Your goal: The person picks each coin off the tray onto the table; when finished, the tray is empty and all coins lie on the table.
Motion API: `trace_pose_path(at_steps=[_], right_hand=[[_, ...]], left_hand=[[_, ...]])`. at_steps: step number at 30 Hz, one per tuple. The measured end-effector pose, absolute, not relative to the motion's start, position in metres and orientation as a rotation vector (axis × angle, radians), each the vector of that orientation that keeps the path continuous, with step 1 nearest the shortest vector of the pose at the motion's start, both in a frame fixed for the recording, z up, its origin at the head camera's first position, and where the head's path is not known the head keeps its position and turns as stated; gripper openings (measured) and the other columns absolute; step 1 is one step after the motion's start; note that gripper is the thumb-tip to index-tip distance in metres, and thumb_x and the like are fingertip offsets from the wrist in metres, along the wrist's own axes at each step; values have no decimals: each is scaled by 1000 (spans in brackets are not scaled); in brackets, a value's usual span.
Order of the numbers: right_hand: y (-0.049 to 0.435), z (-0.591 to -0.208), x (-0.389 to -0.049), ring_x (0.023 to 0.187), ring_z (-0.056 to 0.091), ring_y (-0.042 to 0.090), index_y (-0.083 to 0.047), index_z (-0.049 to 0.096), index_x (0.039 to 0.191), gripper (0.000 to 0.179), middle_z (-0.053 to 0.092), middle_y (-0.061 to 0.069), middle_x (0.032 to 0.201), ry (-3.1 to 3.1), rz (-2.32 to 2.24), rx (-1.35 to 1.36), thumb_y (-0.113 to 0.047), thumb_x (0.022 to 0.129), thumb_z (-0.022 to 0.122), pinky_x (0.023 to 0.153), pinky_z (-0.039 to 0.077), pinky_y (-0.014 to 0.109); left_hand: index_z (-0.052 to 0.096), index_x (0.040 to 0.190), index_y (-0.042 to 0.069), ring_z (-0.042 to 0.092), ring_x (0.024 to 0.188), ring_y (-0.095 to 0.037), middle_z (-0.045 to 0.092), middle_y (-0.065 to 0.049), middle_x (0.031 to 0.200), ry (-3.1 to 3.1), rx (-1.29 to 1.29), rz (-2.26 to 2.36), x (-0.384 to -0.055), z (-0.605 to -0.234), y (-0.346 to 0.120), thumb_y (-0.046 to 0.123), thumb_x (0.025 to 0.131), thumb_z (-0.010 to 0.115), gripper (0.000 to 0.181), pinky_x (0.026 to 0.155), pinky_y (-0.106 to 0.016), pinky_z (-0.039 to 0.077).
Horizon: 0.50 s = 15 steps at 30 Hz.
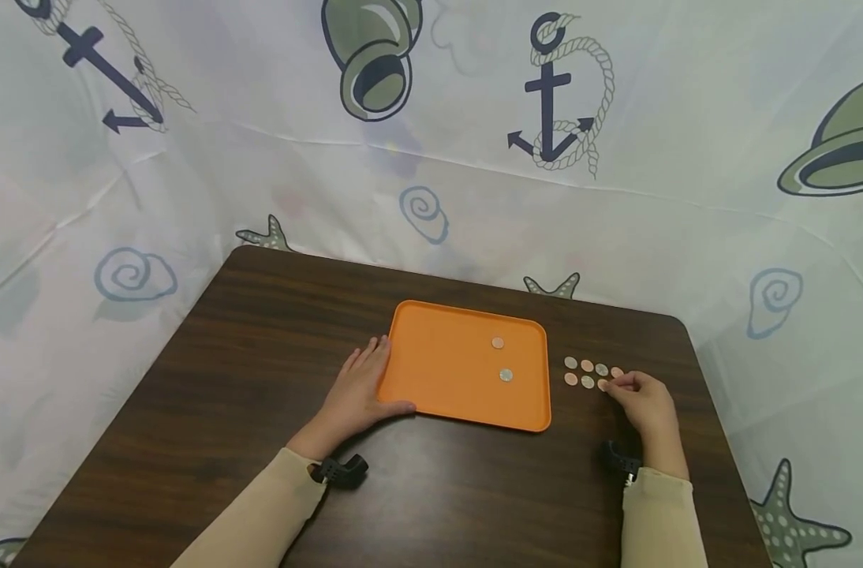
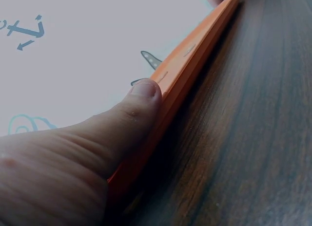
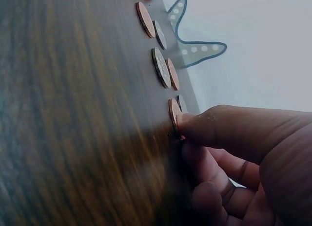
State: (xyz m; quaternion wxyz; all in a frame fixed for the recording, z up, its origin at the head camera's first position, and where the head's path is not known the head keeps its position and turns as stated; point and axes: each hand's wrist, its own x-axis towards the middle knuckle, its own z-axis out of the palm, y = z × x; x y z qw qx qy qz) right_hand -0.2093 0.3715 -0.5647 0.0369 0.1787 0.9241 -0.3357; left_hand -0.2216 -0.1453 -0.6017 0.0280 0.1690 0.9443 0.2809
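Observation:
An orange tray (image 1: pixel 446 363) lies on the dark wooden table, carrying a copper-looking coin (image 1: pixel 498 343) and a silver coin (image 1: pixel 506 375). My left hand (image 1: pixel 356 394) rests at the tray's near left corner, fingers straight along the left side. Its thumb (image 2: pixel 141 92) touches the front rim. Right of the tray, several copper and silver coins lie flat in two rows. At the right end of the nearer row, my right hand (image 1: pixel 644 402) pinches a copper coin (image 3: pixel 174 111) by its edge between thumb and fingertips. The fingertips partly hide that coin.
The table (image 1: pixel 474 489) has a rounded far right corner beyond the coin rows. A white cloth (image 1: pixel 659 237) printed with anchors, shells and starfish hangs behind the table. Black straps with small devices sit on both wrists.

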Motion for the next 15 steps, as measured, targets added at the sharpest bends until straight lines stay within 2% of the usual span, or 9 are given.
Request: trace_pose_path(at_steps=[7,12,15], right_hand=[[373,-566,-210,89,58,27,2,73,116,43,71,16,104,2837,-1058,537,-39,104,73,71,46,33],[369,-566,-208,78,58,21,1,72,121,39,69,8,93,2831,-1147,642,-35,108,66,63,49,32],[352,-551,-209,75,57,21,-2,73,120,34,68,8,92,2923,-1161,586,-34,110,65,60,48,31]], left_hand=[[15,176,6,11,173,-28,19,-9,183,2900,509,877,-223,-603,-146,82,83,77,135,140,-56,5],[15,175,6,12,173,-29,20,-11,183,2901,516,870,-222,-603,-145,80,82,79,135,140,-57,6],[15,175,6,12,173,-28,20,-10,183,2910,511,862,-223,-603,-147,81,83,78,135,140,-56,6]])
